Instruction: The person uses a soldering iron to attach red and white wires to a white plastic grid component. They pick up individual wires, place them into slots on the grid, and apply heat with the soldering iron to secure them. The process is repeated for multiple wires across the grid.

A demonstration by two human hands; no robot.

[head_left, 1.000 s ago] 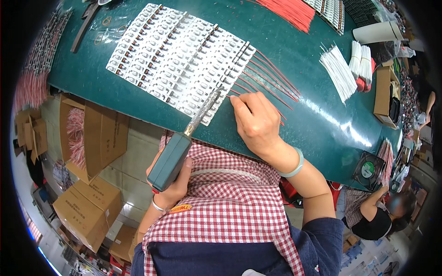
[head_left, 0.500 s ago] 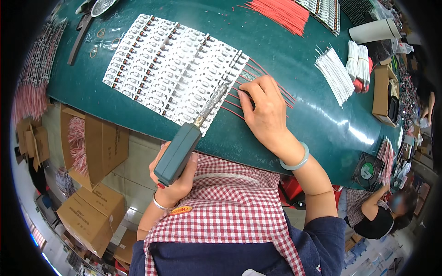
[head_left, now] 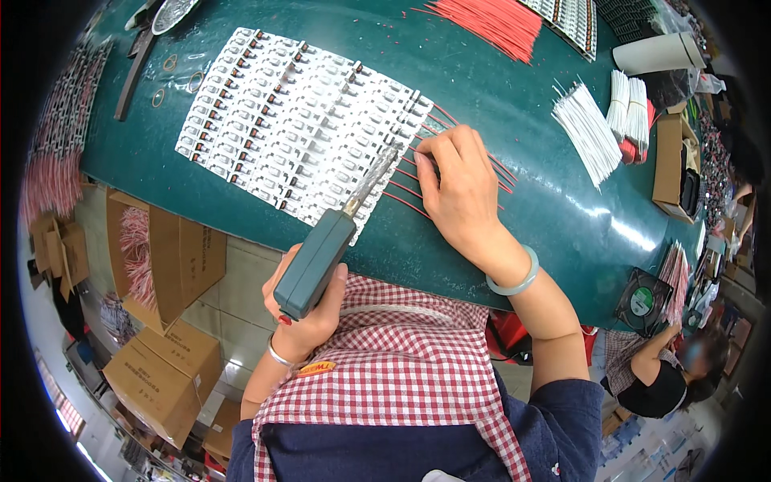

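One green iron (head_left: 318, 261), left hand (head_left: 316, 325) wrapped round it
Thin red wires (head_left: 406, 204) under right hand (head_left: 463, 189), can't tell if pinched

Right hand (head_left: 464, 189) and soldering iron (head_left: 317, 261) sit farther out.
Both have shifted along the edge of the white panel (head_left: 301, 132); red wires (head_left: 407, 204) now show on the hand's near side.

A glossy green table (head_left: 554, 249) stands above pale floor tiles (head_left: 241, 305).
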